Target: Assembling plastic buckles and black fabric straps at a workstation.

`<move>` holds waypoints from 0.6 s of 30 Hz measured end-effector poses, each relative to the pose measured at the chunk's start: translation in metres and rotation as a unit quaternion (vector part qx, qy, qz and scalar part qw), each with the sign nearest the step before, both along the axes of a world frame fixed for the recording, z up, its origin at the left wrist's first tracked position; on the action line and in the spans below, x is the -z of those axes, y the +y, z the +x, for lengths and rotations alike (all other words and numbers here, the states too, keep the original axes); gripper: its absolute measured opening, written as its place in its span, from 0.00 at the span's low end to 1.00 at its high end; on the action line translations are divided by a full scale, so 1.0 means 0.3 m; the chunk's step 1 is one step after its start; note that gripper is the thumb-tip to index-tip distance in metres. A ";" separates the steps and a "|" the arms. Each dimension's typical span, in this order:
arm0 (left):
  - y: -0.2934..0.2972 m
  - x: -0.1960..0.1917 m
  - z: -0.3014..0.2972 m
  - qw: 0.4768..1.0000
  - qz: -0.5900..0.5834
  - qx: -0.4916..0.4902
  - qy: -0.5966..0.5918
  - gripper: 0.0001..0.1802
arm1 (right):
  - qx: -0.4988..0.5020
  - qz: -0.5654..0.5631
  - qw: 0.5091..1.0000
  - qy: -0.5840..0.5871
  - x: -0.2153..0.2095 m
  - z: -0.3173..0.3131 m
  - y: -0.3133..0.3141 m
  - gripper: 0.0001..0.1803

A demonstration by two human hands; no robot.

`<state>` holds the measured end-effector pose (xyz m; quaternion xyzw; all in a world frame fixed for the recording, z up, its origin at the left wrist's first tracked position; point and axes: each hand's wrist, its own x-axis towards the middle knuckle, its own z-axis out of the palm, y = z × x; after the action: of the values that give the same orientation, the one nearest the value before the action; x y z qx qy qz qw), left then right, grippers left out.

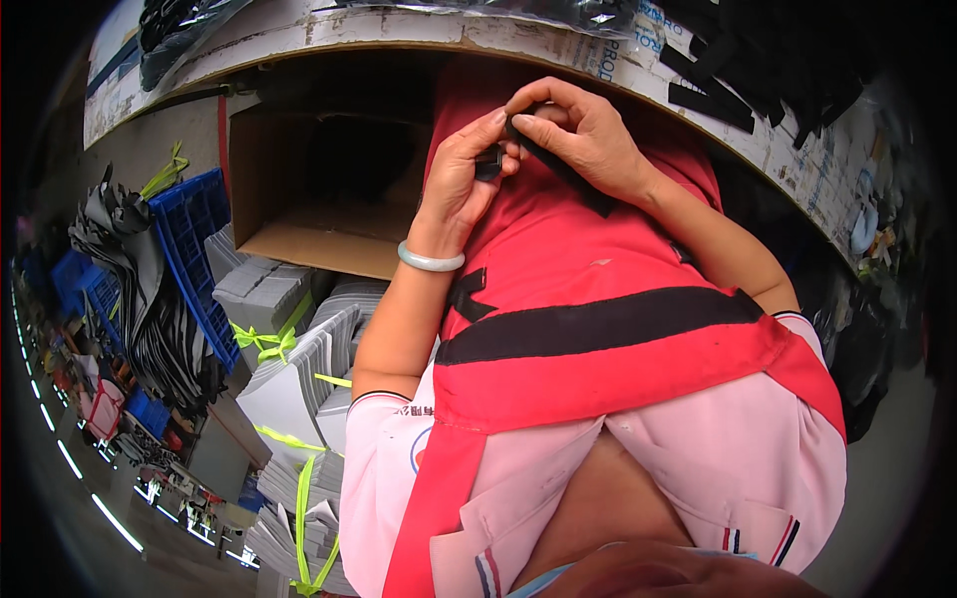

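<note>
Above my lap, over the red apron [588, 249], both hands meet on a black fabric strap [564, 171]. My left hand [467, 169], with a pale bangle [431, 258] on its wrist, pinches one end, and a short dark piece shows between its fingers. My right hand [583, 135] is closed on the strap near the same end, thumb on top. From there the strap's other part hangs down under the right palm toward the apron. The fingers partly cover the end being held.
A worktable edge [478, 40] curves across the far side, with black straps [738, 80] piled on its right. An open cardboard box [329, 234] stands beneath it. To the left are grey stacks [264, 294] tied with yellow-green strips and a blue plastic crate [194, 259].
</note>
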<state>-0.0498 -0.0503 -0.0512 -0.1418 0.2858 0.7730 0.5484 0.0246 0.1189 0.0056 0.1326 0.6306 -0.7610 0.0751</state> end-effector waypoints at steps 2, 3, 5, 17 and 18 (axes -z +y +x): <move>0.003 -0.002 0.003 0.992 0.032 -0.048 -0.114 0.14 | 0.001 0.030 1.000 -0.003 -0.010 -0.005 0.006 0.12; 0.003 -0.008 0.005 0.992 0.033 -0.049 -0.113 0.14 | -0.005 0.049 0.999 -0.011 -0.013 -0.009 0.013 0.13; 0.001 -0.027 0.012 0.994 0.023 -0.065 -0.090 0.14 | -0.011 0.066 0.998 -0.018 -0.009 -0.006 0.020 0.13; 0.107 -0.115 0.074 0.954 -0.136 -0.053 0.260 0.13 | 0.098 0.016 0.993 0.056 -0.061 0.110 0.062 0.06; 0.116 -0.118 0.078 0.950 -0.149 -0.050 0.270 0.13 | 0.097 0.032 0.995 0.000 -0.069 0.116 0.073 0.07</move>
<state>-0.0266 -0.0156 -0.0159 -0.0225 0.5278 0.7575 0.3836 0.0595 0.1407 0.0264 0.1954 0.6387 -0.7442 -0.0035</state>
